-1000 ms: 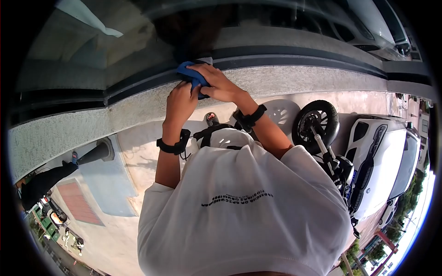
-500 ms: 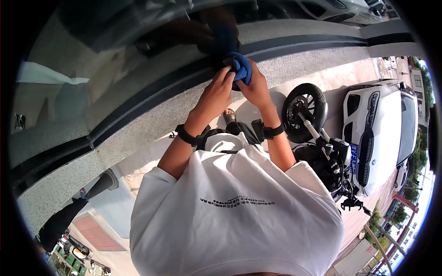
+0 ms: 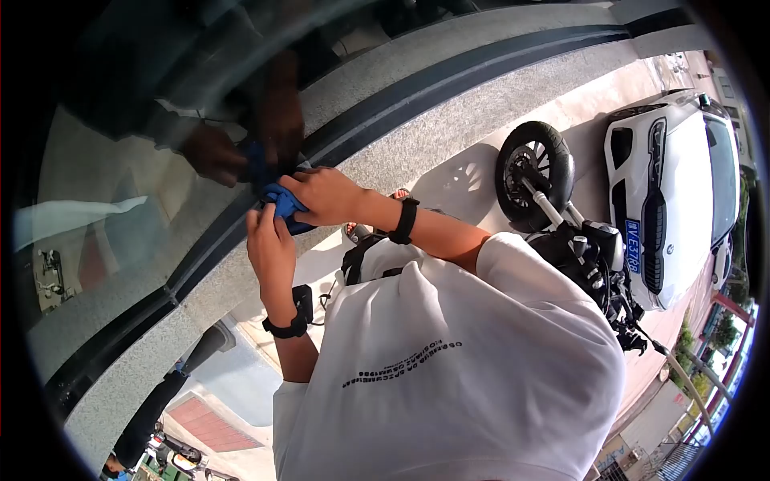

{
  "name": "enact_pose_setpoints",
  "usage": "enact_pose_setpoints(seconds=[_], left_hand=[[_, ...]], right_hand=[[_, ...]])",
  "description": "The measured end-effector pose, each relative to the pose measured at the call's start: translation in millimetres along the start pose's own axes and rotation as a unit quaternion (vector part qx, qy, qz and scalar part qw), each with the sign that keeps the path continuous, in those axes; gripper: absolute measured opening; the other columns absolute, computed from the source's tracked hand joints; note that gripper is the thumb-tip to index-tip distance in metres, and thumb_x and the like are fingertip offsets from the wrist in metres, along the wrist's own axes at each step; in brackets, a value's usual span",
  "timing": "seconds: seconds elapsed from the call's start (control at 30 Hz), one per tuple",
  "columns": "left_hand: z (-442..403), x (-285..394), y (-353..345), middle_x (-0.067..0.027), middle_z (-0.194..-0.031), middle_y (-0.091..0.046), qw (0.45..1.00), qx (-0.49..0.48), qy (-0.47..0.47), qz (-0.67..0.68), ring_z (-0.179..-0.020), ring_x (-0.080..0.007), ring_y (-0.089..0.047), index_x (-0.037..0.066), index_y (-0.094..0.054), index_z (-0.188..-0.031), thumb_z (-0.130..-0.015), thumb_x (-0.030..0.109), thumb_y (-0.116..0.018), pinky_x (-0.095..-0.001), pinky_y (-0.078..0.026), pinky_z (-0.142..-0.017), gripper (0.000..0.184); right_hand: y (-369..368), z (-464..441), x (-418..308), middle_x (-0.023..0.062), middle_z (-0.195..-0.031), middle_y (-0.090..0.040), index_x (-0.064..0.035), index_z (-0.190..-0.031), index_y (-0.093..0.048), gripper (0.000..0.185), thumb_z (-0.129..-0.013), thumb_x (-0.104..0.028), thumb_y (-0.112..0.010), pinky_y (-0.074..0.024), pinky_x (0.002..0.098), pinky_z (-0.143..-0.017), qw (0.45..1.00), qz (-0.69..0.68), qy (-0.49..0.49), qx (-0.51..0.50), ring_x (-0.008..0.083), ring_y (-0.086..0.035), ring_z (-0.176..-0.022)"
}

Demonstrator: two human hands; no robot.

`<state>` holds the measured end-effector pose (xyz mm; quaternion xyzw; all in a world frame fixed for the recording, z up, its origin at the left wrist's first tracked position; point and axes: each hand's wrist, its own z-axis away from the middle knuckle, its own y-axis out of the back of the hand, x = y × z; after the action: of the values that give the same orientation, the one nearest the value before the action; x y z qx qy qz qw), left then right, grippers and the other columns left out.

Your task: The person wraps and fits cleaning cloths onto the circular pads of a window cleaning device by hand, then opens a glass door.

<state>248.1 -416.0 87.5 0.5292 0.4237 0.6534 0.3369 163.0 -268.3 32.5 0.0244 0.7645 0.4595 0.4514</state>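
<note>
A bunched blue cloth (image 3: 284,200) lies against the dark frame (image 3: 353,144) at the foot of a large glass pane (image 3: 144,232). My right hand (image 3: 327,196) reaches in from the right, its fingers closed on the cloth's upper part. From below, my left hand (image 3: 271,247) pinches the cloth's lower left side with bent fingers. Some fingertips are hidden in the folds. Each wrist wears a black band. Both hands and the cloth are mirrored in the glass.
A speckled stone ledge (image 3: 449,120) runs along the frame. To the right stand a motorcycle (image 3: 536,176) and a white car (image 3: 670,200). At the lower left, another person in dark clothes (image 3: 148,413) is near more motorbikes (image 3: 178,453).
Both hands and the blue cloth have moved left and down along the frame. My right forearm now stretches across to the left, and the view has shifted slightly.
</note>
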Motion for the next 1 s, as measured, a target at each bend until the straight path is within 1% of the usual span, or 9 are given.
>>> enact_pose_setpoints(seconds=[0.07, 0.2, 0.33, 0.47, 0.53, 0.6, 0.63, 0.7, 1.0], left_hand=[[0, 8, 1, -0.0211, -0.113, -0.054, 1.000, -0.003, 0.018, -0.006, -0.103, -0.0410, -0.059, -0.001, -0.056, -0.124, -0.098, 0.007, -0.050, -0.0446, -0.049, -0.087, 0.028], [-10, 39, -12, -0.0242, -0.124, -0.053, 0.999, -0.045, -0.009, -0.012, -0.108, -0.0449, -0.058, 0.002, -0.049, -0.130, -0.100, 0.010, -0.045, -0.0487, -0.049, -0.087, 0.032], [-27, 92, -40, -0.0273, -0.124, -0.054, 0.996, -0.088, -0.028, 0.018, -0.106, -0.0463, -0.060, -0.001, -0.043, -0.126, -0.094, 0.005, -0.053, -0.0497, -0.052, -0.087, 0.035], [-45, 143, -69, -0.0295, -0.112, -0.058, 0.986, -0.125, -0.103, 0.027, -0.100, -0.0451, -0.063, -0.005, -0.044, -0.119, -0.087, 0.000, -0.060, -0.0474, -0.055, -0.084, 0.036], [-52, 155, -99, -0.0315, -0.106, -0.058, 0.973, -0.091, -0.196, 0.079, -0.098, -0.0454, -0.062, -0.006, -0.045, -0.114, -0.074, -0.004, -0.063, -0.0477, -0.053, -0.083, 0.044], [-58, 172, -130, -0.0313, -0.113, -0.057, 0.957, -0.065, -0.269, 0.088, -0.106, -0.0452, -0.059, -0.007, -0.046, -0.120, -0.071, -0.003, -0.063, -0.0481, -0.049, -0.092, 0.052], [-62, 180, -151, -0.0295, -0.114, -0.057, 0.949, 0.007, -0.304, 0.079, -0.106, -0.0441, -0.059, -0.006, -0.044, -0.124, -0.070, -0.007, -0.060, -0.0491, -0.047, -0.089, 0.056], [-68, 203, -169, -0.0265, -0.113, -0.058, 0.945, 0.036, -0.316, 0.073, -0.112, -0.0401, -0.057, -0.004, -0.044, -0.126, -0.070, -0.002, -0.064, -0.0526, -0.043, -0.097, 0.059], [-76, 230, -186, -0.0217, -0.118, -0.058, 0.952, 0.027, -0.301, 0.044, -0.117, -0.0369, -0.057, -0.002, -0.044, -0.127, -0.074, 0.006, -0.067, -0.0583, -0.041, -0.100, 0.058]], right_hand=[[1, -4, -4, 0.0146, -0.090, -0.067, -0.0056, -0.113, -0.052, 0.050, -0.076, -0.028, -0.076, -0.0563, 0.0438, -0.069, 0.999, 0.013, -0.009, -0.029, 0.0362, -0.069, -0.080], [8, 15, 0, 0.0164, -0.084, -0.067, -0.0029, -0.102, -0.052, 0.043, -0.076, -0.030, -0.075, -0.0551, 0.0426, -0.061, 0.992, 0.086, -0.048, 0.073, 0.0333, -0.070, -0.071], [46, 33, 33, 0.0136, -0.074, -0.066, -0.0051, -0.093, -0.049, 0.033, -0.080, -0.028, -0.069, -0.0535, 0.0412, -0.053, 0.983, 0.125, -0.087, 0.104, 0.0324, -0.069, -0.064], [97, 56, 66, 0.0149, -0.078, -0.068, -0.0037, -0.096, -0.050, 0.035, -0.081, -0.029, -0.069, -0.0566, 0.0416, -0.056, 0.971, 0.173, -0.151, 0.071, 0.0324, -0.071, -0.068], [117, 71, 86, 0.0157, -0.079, -0.068, -0.0046, -0.097, -0.050, 0.035, -0.085, -0.032, -0.067, -0.0567, 0.0446, -0.056, 0.962, 0.181, -0.171, 0.107, 0.0363, -0.070, -0.070], [137, 85, 108, 0.0166, -0.082, -0.068, -0.0050, -0.097, -0.049, 0.036, -0.086, -0.035, -0.067, -0.0562, 0.0477, -0.057, 0.948, 0.217, -0.208, 0.109, 0.0382, -0.070, -0.073], [147, 93, 121, 0.0179, -0.086, -0.069, -0.0055, -0.100, -0.048, 0.039, -0.086, -0.037, -0.066, -0.0556, 0.0493, -0.058, 0.947, 0.204, -0.222, 0.111, 0.0400, -0.070, -0.076], [164, 105, 137, 0.0201, -0.092, -0.069, -0.0072, -0.108, -0.048, 0.043, -0.086, -0.040, -0.067, -0.0554, 0.0517, -0.062, 0.942, 0.190, -0.252, 0.113, 0.0434, -0.068, -0.080], [199, 102, 185, 0.0249, -0.085, -0.070, -0.0087, -0.107, -0.054, 0.049, -0.073, -0.037, -0.077, -0.0550, 0.0535, -0.071, 0.958, 0.154, -0.229, 0.078, 0.0475, -0.066, -0.083]])
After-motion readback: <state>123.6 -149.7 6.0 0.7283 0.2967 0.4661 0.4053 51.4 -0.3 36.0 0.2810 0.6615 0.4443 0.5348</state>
